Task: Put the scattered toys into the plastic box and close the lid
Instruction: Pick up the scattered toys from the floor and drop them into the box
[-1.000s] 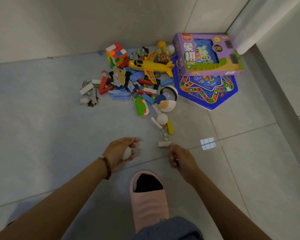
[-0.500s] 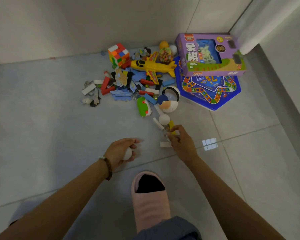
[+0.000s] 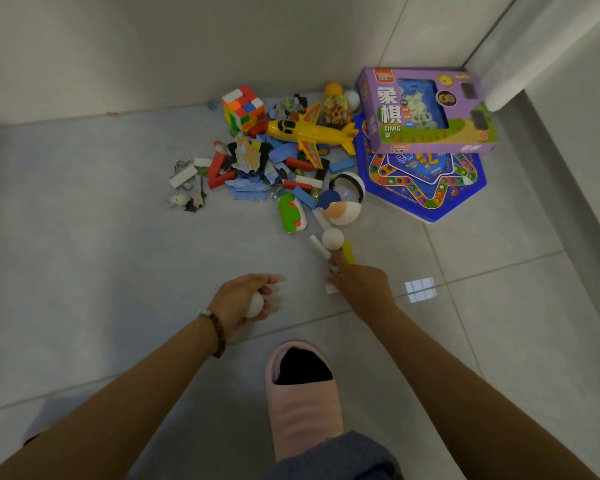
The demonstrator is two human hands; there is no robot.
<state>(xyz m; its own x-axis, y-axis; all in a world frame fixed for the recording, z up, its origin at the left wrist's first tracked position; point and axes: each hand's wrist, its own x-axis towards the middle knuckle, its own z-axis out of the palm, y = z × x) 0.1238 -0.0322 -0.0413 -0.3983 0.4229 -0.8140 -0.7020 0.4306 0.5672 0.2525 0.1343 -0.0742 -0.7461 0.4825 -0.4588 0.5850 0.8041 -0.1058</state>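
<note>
Grey tiled floor (image 3: 101, 237), toys (image 3: 274, 168) heaped in the far corner. The left hand (image 3: 238, 299) cups a ball (image 3: 255, 305). The right hand (image 3: 357, 289) reaches toward a yellow block (image 3: 348, 252); whether it pinches anything, I cannot tell. This looks like the gathering step. The box is out of view, so next likely comes pinching that block.

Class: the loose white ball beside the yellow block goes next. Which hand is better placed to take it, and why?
Right, probably. The right hand reaches just short of the loose white ball, while the left hand lies farther back, its grip full with another ball.
</note>
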